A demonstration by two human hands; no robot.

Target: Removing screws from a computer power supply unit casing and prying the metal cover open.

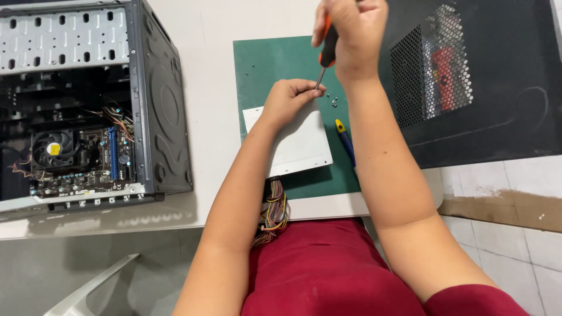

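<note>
Far left on my white tabletop (211, 117) there's the open black computer tower case (158, 105) lying on its side, green motherboard with a black cooler fan (54, 150) showing inside, little coloured wires all over the place.

Moving in, the dark green cutting mat (275, 64) sits mid-tabletop, and on it is the grey metal power supply box (301, 146), with its bundle of yellow, red and black cables (274, 213) hanging off the near edge toward my lap.

My left hand (288, 99) rests on the top edge of that box, fingers pinched together right at the screwdriver tip. Grip's closed, but I honestly can't tell if there's a screw in there, too small to see.

My right hand (351, 35) is just above it, wrapped tight around the orange-and-black-handled screwdriver (326, 55), shaft pointing down to where the left fingers are.

A few tiny silver screws (333, 100) are loose on the mat just beside that spot. A blue-and-yellow-handled tool (344, 139) lies on the mat next to my right forearm.

Far right is a black case panel with a mesh vent (433, 64), something red behind the mesh.
</note>
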